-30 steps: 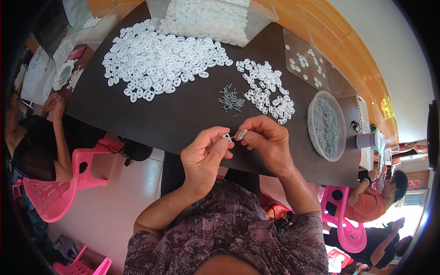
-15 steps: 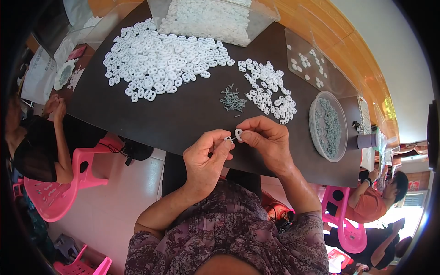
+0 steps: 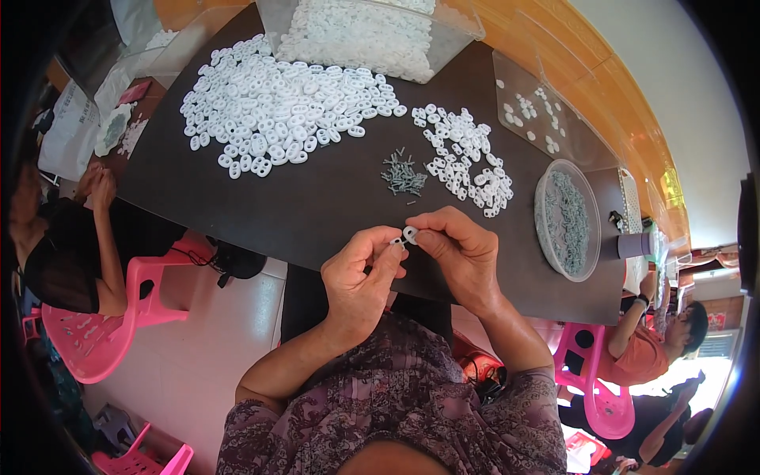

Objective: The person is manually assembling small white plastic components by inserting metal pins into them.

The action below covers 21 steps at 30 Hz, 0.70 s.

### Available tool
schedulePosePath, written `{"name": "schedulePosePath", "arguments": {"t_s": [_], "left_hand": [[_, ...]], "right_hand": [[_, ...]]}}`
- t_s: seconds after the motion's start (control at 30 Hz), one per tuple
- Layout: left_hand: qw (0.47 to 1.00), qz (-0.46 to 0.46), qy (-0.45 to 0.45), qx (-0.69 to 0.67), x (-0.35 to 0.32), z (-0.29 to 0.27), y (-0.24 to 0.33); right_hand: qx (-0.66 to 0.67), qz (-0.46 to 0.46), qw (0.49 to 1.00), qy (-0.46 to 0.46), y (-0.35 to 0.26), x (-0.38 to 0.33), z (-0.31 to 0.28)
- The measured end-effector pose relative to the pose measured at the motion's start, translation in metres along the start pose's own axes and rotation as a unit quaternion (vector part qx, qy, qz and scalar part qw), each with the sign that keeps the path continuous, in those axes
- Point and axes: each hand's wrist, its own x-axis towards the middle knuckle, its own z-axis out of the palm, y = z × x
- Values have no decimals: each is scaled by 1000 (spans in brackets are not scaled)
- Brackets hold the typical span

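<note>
My left hand and my right hand meet over the table's near edge, both closed in a pinch. Between the right thumb and forefinger is a white oval plastic piece with holes. The left fingertips grip a smaller white plastic piece, mostly covered by the fingers. The two pieces are close together; whether they touch I cannot tell. Just beyond my hands lies a small heap of grey screws. Farther right are scattered small white pieces, and a big pile of white oval pieces spreads at the far left.
A clear bin of white pieces stands at the back of the dark table. On the right are a round tub of grey screws, a clear tray and a grey cup. People sit on pink chairs at both sides.
The white pieces in my two hands have come closer together; the thin grey screw seen between them before is now hardly visible. My left hand has shifted slightly right.
</note>
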Motion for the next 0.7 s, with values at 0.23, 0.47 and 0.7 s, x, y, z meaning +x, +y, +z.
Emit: {"name": "schedulePosePath", "arguments": {"t_s": [0.23,0.47,0.7], "left_hand": [[999,25,13,-28,0,3,0],[997,37,0,-63,3,4,1],[994,-4,0,-111,3,-2,4]], "right_hand": [[40,25,997,54,-5,-4,11],[-11,-39,998,51,-3,-5,14],[-31,-64,997,39,-10,-6,21]]}}
